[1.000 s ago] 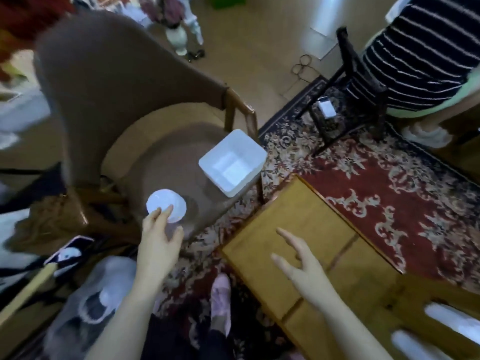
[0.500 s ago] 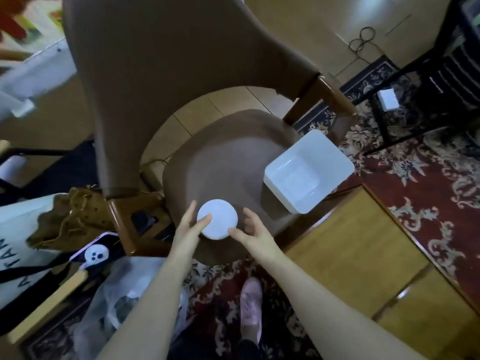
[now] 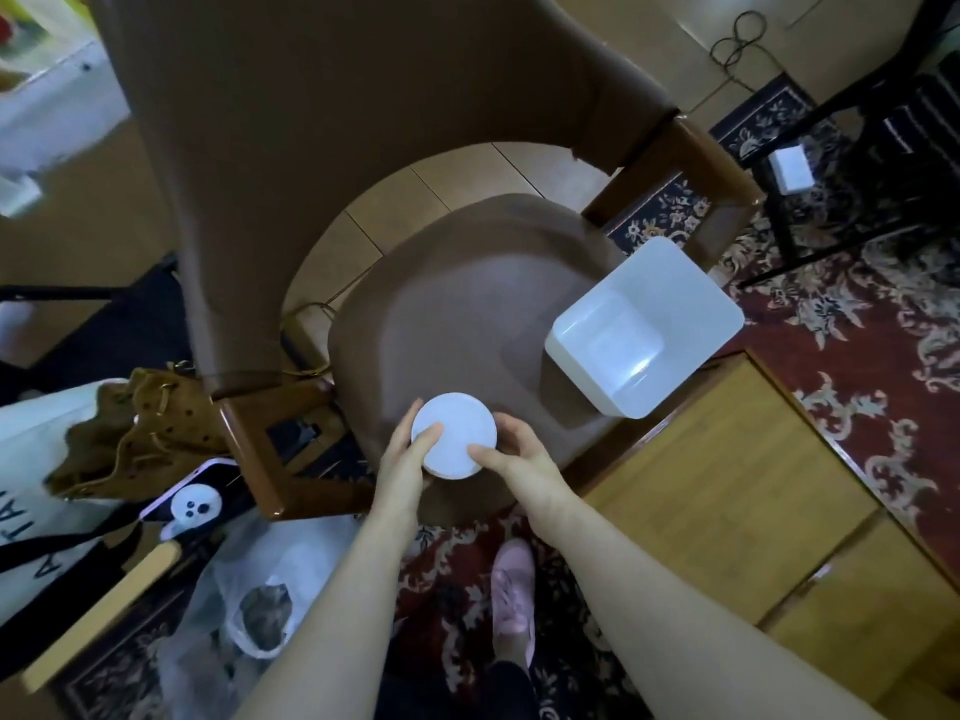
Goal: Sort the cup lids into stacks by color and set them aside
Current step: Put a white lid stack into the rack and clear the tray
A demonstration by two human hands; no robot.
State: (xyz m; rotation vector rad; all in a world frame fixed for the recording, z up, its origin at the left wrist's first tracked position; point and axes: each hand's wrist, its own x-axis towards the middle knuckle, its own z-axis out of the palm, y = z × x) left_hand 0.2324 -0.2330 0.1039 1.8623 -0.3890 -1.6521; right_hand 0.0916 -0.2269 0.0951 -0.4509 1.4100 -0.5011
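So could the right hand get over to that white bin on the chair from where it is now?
Probably yes. The right hand holds the white lids along with the left hand, and only bare chair seat lies between it and the white bin. It would need to release first.

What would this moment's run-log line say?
left hand: grips white lid stack | right hand: grips same stack | stack: over brown chair seat | white bin: on seat, right
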